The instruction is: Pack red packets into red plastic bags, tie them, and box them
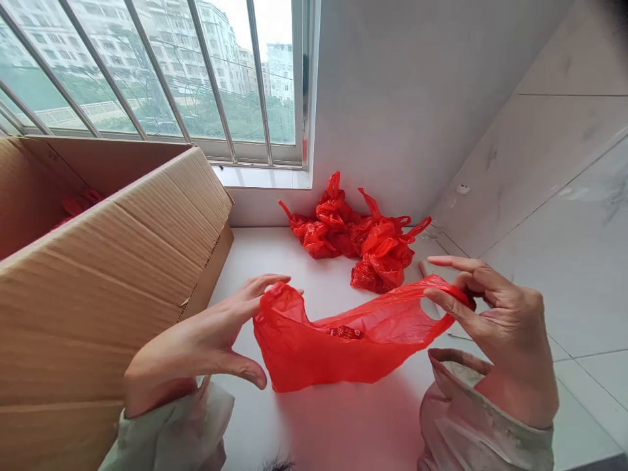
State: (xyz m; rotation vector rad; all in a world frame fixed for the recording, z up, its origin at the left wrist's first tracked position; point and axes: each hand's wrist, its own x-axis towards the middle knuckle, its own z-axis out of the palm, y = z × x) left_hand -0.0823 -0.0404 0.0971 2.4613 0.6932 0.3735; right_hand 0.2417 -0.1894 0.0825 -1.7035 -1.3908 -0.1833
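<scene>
A thin red plastic bag (pixel 318 360) hangs stretched between my hands over the white tabletop, its mouth partly open. My right hand (pixel 495 307) pinches the handle loop on its right side between thumb and fingers. At the bag's left end is my left hand (pixel 210 333), thumb spread well apart from the fingers. Those fingertips reach behind the left handle, partly hidden, so how firmly they touch it does not show. Inside the bag lies a small dark red packet (pixel 346 333) with pale lettering.
Several tied red bags (pixel 377 242) sit in a heap against the wall. A large open cardboard box (pixel 122 275) fills the left side, with red items (pixel 81 201) inside. Behind it is a barred window (pixel 216 85). Marble-patterned tiles (pixel 564 216) lie to the right.
</scene>
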